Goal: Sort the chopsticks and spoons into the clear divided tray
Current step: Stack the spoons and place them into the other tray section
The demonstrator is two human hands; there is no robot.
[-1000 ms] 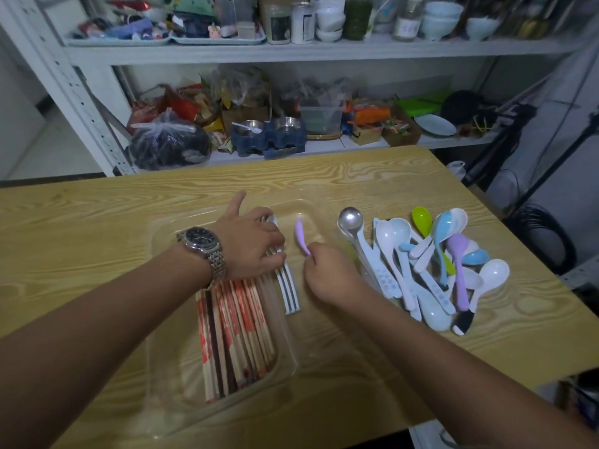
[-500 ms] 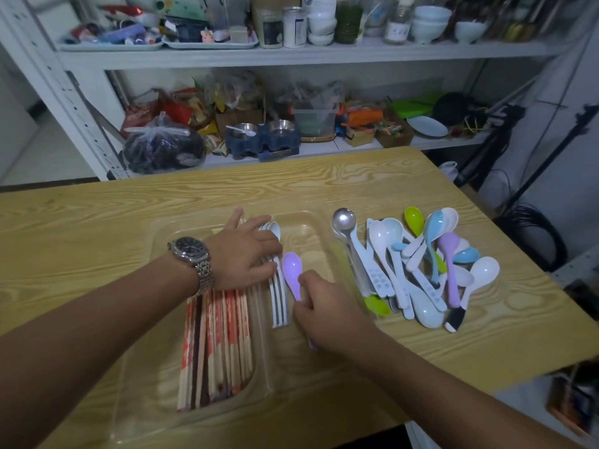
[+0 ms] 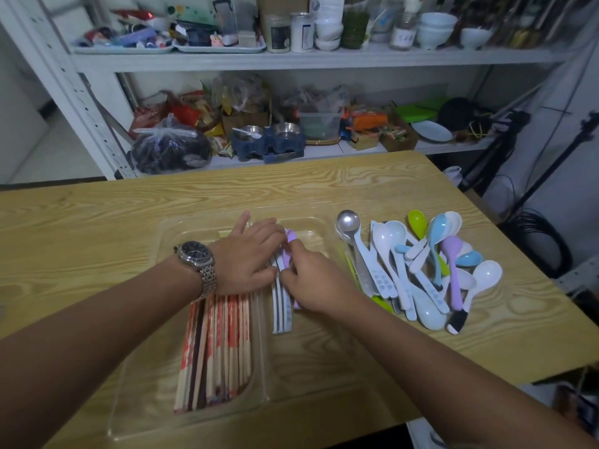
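The clear divided tray (image 3: 298, 396) lies on the wooden table in front of me. Its left compartment holds a bundle of red-and-wood chopsticks (image 3: 215, 348). In the right compartment, several white spoons (image 3: 281, 311) lie along the divider. My left hand (image 3: 248, 257), with a watch on the wrist, rests flat over the top of those spoons. Beside them, my right hand (image 3: 319, 283) pinches a lilac spoon (image 3: 288, 251) that lies with its bowl pointing away from me. A pile of coloured and white spoons (image 3: 418, 270) sits to the right of the tray.
A metal spoon (image 3: 348, 223) lies at the left edge of the pile. The table's right corner and front edge are close to the pile. Behind the table stands a white shelf rack (image 3: 291, 59) crowded with bowls, jars and bags.
My right hand has carried the lilac spoon left and set it down against the white spoons. My left hand has stayed on those spoons.
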